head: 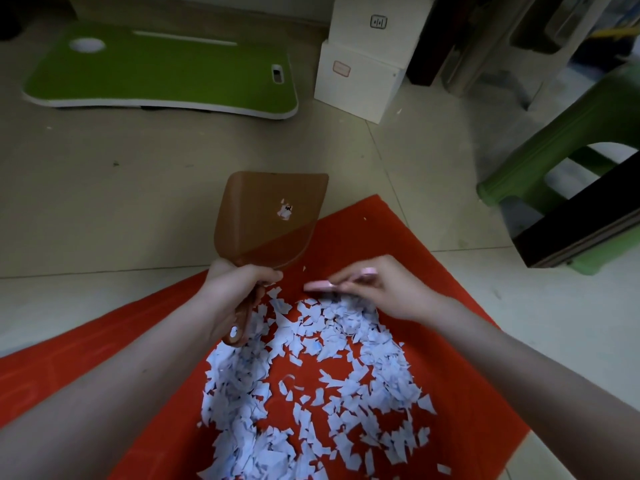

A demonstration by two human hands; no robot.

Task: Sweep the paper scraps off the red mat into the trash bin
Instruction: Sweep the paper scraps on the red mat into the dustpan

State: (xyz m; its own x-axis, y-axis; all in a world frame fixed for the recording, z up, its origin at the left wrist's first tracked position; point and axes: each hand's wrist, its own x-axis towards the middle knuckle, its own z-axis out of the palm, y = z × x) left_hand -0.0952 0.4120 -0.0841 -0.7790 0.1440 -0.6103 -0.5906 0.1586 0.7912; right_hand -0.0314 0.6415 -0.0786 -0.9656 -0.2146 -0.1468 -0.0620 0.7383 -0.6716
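Note:
A red mat [408, 244] lies on the tiled floor, its far corner pointing away from me. Many pale blue paper scraps [311, 386] cover its middle and near part. My left hand [239, 282] grips the handle of a brown translucent dustpan [273, 220], held tilted above the mat's far left edge with one scrap stuck inside. My right hand [374, 285] holds a small pink brush [318, 285] low over the far edge of the scrap pile. No trash bin is in view.
A green lap desk [162, 77] lies on the floor at the far left. Two stacked white boxes [363, 64] stand behind the mat. A green plastic stool [561, 140] and a dark board [581, 223] are at the right.

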